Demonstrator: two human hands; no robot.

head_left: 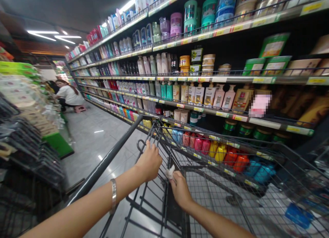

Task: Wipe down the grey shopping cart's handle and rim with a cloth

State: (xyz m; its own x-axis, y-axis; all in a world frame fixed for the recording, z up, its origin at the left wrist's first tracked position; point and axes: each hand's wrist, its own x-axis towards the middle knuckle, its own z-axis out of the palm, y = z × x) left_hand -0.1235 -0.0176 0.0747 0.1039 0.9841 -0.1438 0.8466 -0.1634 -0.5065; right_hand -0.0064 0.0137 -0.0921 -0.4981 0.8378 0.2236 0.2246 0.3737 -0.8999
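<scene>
A dark wire shopping cart [216,166] fills the lower middle and right. My left hand [151,161], with a silver bracelet [113,195] on its wrist, is closed on the cart's wire bars near the corner by the handle bar [102,166]. Just to its right, my right hand [180,190] pinches a small crumpled white tissue [170,172] against the dark panel [173,200] of the cart.
Long shelves [200,109] of bottles and jars run along the right. Stacked goods [25,104] stand on the left. A person in a white top [68,94] crouches farther down the tiled aisle [100,128], beside a pink stool [80,108].
</scene>
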